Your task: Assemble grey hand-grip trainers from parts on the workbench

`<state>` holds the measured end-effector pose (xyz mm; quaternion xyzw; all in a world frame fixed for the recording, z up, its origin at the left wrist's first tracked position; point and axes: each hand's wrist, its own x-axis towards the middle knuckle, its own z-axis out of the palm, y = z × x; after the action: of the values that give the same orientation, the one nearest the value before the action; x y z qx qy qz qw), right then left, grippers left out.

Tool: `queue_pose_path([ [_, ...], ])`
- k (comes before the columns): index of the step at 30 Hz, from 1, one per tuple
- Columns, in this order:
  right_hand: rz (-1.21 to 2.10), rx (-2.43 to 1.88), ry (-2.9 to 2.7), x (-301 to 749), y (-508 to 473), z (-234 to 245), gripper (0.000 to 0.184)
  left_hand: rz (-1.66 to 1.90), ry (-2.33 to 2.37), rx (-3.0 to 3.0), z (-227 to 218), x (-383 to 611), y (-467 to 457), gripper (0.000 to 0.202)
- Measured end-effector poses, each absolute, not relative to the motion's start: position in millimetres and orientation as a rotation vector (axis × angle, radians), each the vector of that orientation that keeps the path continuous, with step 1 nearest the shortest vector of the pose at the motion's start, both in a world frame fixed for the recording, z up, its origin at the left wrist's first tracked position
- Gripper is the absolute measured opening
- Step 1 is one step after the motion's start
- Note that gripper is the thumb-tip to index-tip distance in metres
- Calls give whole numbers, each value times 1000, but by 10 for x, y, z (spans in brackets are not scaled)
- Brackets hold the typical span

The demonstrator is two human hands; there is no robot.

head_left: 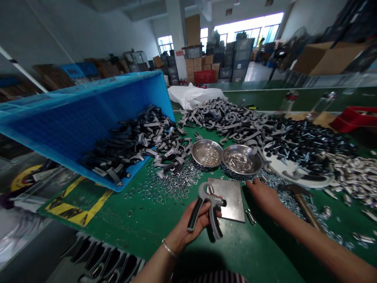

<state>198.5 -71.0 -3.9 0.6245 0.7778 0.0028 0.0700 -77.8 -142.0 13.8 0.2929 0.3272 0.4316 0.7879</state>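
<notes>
My left hand [194, 220] grips a grey and black spring hand grip exerciser [207, 208] above a square steel plate [232, 200]. My right hand [263, 195] hangs just right of the plate with its fingertips at scattered steel washers [273, 182], and I see nothing held in it. Two shallow steel bowls sit ahead of the plate: one holds small rings [207, 153], the other short metal pieces [242, 159]. A hammer with a wooden handle [303, 206] lies to the right of my right hand.
A tilted blue plastic crate [73, 125] spills black and grey handles across the green table mat [141, 224]. Grey hooked parts [226, 118], black-headed bolts [303, 143] and a white round board [294, 177] lie beyond. Assembled grips [103, 255] lie at the near left.
</notes>
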Motion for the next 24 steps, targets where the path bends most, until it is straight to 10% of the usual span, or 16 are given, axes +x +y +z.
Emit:
queue_pose_path([
  [10,-224,2121,2598,2066,-811,89,16,964,545,496,-18,-716,-1609,35],
  [17,-1759,2253,2550,1566,-1228,513,21,841,288,298,55,-748,-1572,72],
  [24,-1968,2271,2553,1373,-1332,521,23,749,283,326,160,-632,-1622,65],
])
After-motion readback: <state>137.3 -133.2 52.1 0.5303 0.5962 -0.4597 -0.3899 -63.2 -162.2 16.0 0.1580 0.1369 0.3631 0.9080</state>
